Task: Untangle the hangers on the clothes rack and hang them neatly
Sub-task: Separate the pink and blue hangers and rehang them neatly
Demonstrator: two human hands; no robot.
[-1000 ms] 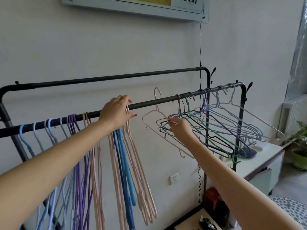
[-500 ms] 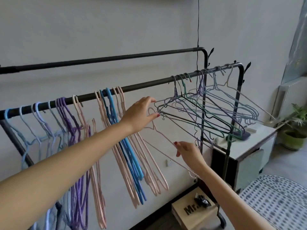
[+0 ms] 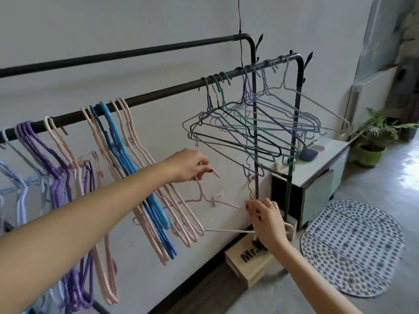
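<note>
Against the white wall, the rack (image 3: 158,96) carried sorted hangers left, a tangle (image 3: 244,130) right. Below the bar, the left hand (image 3: 189,167) pinched a pink hanger (image 3: 204,198) by its hook; the right hand (image 3: 267,219) seemingly gripped its end. Freed, it next needed hooking beside the pink ones.

Front rail (image 3: 158,96) of black clothes rack carries hangers: lilac and pale-blue bunch (image 3: 40,152) at 9 o'clock, pink and blue bunch (image 3: 127,143) mid-rail, tangled wire cluster (image 3: 249,123) toward 2 o'clock end. Back rail (image 3: 113,55) bare. Grey floor (image 3: 374,279) at 4 o'clock bears dotted oval mat (image 3: 353,248), wooden box (image 3: 247,266), white cabinet (image 3: 322,177), potted plant (image 3: 371,152).
</note>
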